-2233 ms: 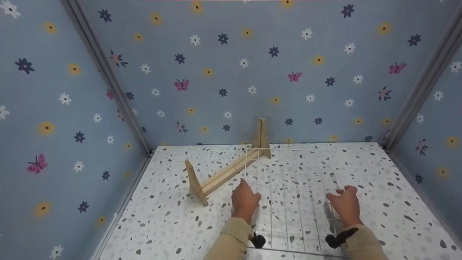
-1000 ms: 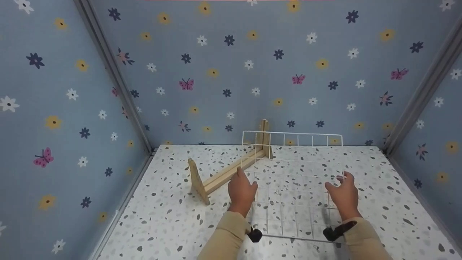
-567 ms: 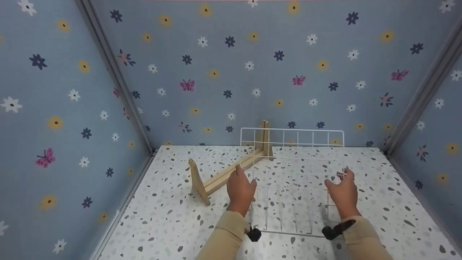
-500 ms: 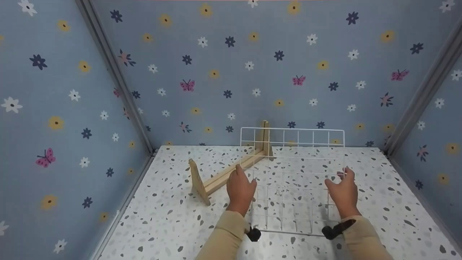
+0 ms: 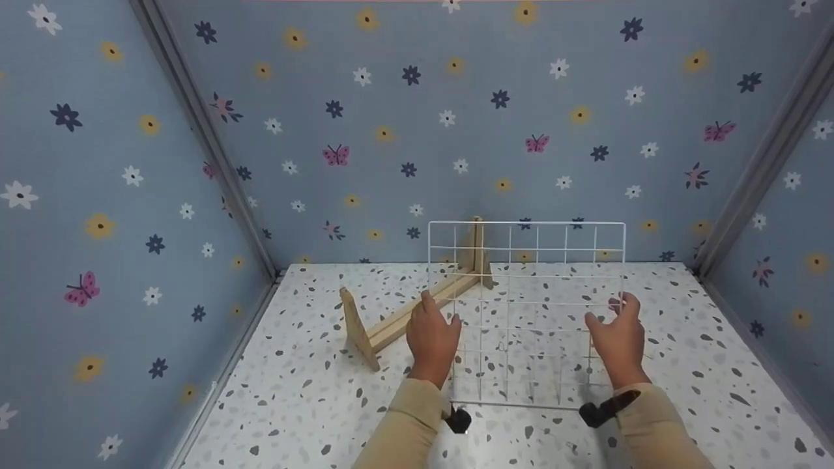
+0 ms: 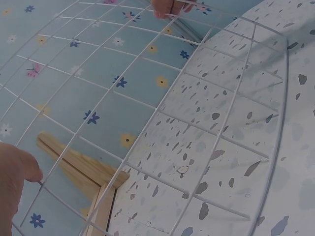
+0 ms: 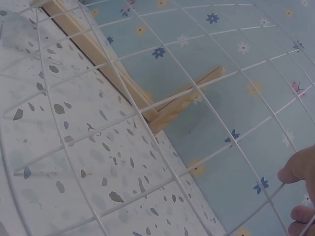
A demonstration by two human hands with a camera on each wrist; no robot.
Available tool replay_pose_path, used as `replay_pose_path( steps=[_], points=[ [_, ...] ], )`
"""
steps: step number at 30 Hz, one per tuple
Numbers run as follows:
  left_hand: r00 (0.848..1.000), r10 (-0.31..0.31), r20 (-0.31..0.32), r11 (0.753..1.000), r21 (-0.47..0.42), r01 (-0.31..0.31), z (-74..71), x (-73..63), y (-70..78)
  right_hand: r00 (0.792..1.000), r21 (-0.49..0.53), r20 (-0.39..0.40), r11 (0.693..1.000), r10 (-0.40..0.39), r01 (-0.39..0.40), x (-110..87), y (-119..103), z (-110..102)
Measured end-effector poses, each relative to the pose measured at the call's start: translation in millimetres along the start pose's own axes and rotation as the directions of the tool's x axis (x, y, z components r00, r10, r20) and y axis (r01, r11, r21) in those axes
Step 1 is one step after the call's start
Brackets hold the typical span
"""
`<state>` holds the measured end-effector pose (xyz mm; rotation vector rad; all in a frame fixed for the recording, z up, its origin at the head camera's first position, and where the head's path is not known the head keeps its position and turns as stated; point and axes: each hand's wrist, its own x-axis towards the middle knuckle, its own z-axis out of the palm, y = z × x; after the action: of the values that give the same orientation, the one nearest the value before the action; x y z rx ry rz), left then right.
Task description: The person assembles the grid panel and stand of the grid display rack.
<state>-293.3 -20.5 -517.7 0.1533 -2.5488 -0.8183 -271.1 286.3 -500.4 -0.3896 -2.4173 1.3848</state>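
A white wire grid panel [image 5: 509, 302] stands tilted up in front of me, its top edge leaning away. My left hand [image 5: 432, 342] grips its left side wire, with the thumb on the near face. On the opposite side, my right hand [image 5: 619, 342] holds the right side wire between thumb and fingers. Beyond the grid's left part lies a wooden stand [image 5: 399, 327], a grooved beam with an upright at each end. In the left wrist view, the stand's grooved far upright [image 6: 81, 167] shows through the wires. The right wrist view shows the beam [image 7: 93, 54] behind the mesh.
The speckled white table [image 5: 293, 404] meets a flowered blue back wall [image 5: 391, 98]. Similar panels close off the left and right, with grey metal posts [image 5: 202, 137] at the corners. The stand's far upright is close to the back wall.
From lying nearly flat, the grid panel has been tilted up, its top edge rising against the back wall. Both hands have lifted slightly with it. The wooden stand stays put.
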Motion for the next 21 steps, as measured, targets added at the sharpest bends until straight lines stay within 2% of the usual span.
replay_pose_path(
  steps=[9,16,21],
  points=[
    [0.995,0.046,-0.089,0.999,-0.02,-0.048,-5.0,1.6,1.0,1.0,-0.031,-0.005,0.999,-0.027,0.027,0.7,-5.1,-0.5],
    [0.996,0.038,-0.081,0.999,-0.035,-0.041,-8.7,3.7,1.2,0.997,-0.039,-0.04,0.997,-0.064,0.062,-1.6,-9.4,1.4],
    [0.991,0.062,-0.115,0.997,-0.037,-0.067,-10.9,4.7,1.8,0.996,-0.039,-0.056,0.997,-0.065,0.063,-0.2,-13.6,2.4]
  ],
)
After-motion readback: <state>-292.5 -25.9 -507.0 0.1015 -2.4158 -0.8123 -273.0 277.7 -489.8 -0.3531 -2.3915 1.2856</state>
